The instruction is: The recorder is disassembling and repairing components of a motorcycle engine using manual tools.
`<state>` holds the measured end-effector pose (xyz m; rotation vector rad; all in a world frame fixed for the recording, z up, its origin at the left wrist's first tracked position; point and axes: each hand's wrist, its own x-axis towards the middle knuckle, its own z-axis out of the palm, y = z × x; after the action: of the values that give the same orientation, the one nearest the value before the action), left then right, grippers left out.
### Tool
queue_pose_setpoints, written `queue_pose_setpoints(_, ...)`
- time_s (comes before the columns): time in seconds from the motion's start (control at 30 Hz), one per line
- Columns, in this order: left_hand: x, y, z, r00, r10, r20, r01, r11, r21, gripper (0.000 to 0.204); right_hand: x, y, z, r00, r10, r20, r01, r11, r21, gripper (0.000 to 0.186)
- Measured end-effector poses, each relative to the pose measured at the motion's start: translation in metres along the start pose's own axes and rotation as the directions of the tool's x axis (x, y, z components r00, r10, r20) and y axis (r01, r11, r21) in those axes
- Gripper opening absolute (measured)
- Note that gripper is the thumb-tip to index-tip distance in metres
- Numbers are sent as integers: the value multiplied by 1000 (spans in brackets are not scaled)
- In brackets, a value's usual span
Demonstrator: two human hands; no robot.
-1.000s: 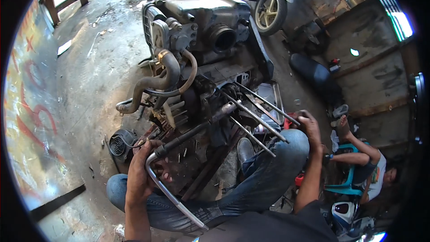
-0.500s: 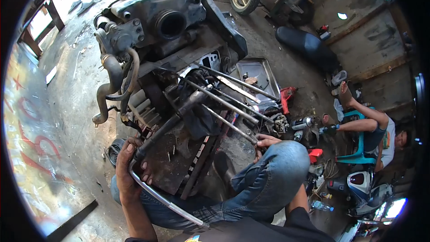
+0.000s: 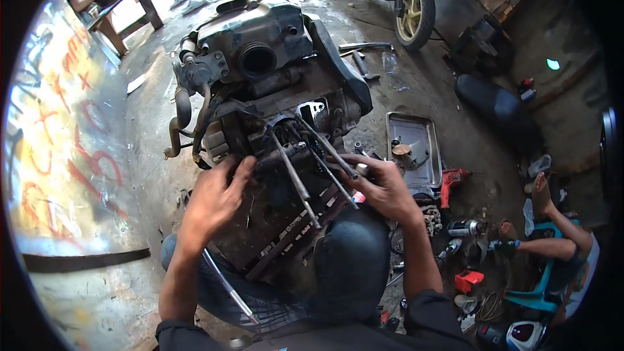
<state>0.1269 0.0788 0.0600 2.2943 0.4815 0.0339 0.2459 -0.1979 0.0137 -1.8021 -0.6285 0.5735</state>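
A dirty scooter engine block [image 3: 273, 84] lies on the concrete in front of my knees, with several long steel studs [image 3: 296, 175] sticking out toward me. My left hand [image 3: 218, 198] rests flat on the greasy crankcase to the left of the studs, fingers spread. My right hand [image 3: 383, 185] is closed around the free end of one stud on the right. A black rubber hose [image 3: 182, 114] curls off the engine's left side.
A metal tray [image 3: 416, 149] with small parts sits right of the engine, a red power drill [image 3: 452, 182] and spray cans beside it. Another person sits at far right [image 3: 552, 247]. Scooter wheels [image 3: 416, 10] stand behind. A painted board [image 3: 65, 156] lies left.
The view has swung so the engine is centred. My left hand left the chrome frame tube and went onto the crankcase. My right hand rose from my knee onto a stud.
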Motion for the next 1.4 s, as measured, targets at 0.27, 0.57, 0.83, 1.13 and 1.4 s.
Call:
queue_pose_setpoints(0.27,7,17,18,994,-88,-61,101,963,248,70,-17,4,17,972,-23,-235,7,997,-72,27)
queue_pose_setpoints(0.57,18,14,27,980,-110,-164,134,981,141,67,-15,-3,56,975,-84,-206,65,993,-97,26)
queue_pose_setpoints(0.83,19,17,15,976,-198,-88,208,970,126,69,-10,6,93,921,-106,-376,103,994,-28,29)
queue_pose_setpoints(1.13,12,17,11,982,-184,35,184,983,-4,72,3,-8,126,814,-91,-574,107,994,-6,28)
queue_pose_setpoints(1.4,17,5,14,989,-138,53,142,987,-75,70,7,4,123,821,-211,-531,225,974,-38,31)
